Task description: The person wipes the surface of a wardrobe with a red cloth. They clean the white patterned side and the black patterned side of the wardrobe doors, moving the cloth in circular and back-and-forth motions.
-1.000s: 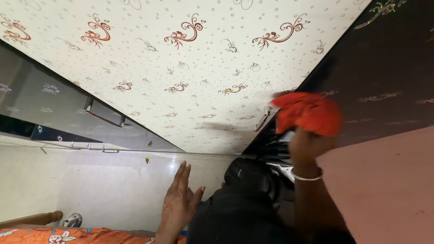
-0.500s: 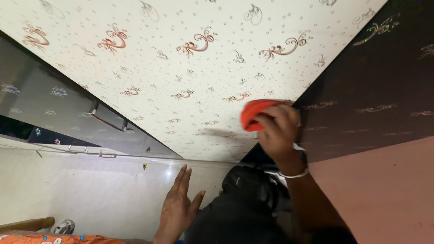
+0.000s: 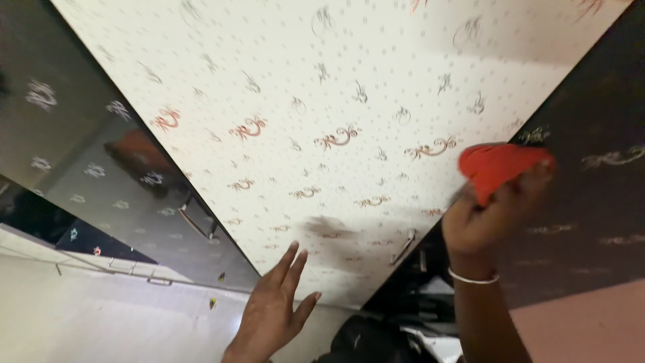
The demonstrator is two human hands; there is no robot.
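Cream cupboard door wiped near its right edge.
The cream patterned door (image 3: 322,101) runs off the top of the frame, with wide bare surface leftward. A dark door (image 3: 591,181) is partly cut off. The right hand (image 3: 487,218) bunches a red cloth (image 3: 500,168) at the seam, hiding its fingertips. The left hand (image 3: 272,312) lies spread and flat, wrist cropped.

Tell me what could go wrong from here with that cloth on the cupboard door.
1. The right hand holds the red cloth right at the edge of the cream door, so it may slip off onto the dark panel.
2. The left hand lies flat on the glossy door and could leave smears.
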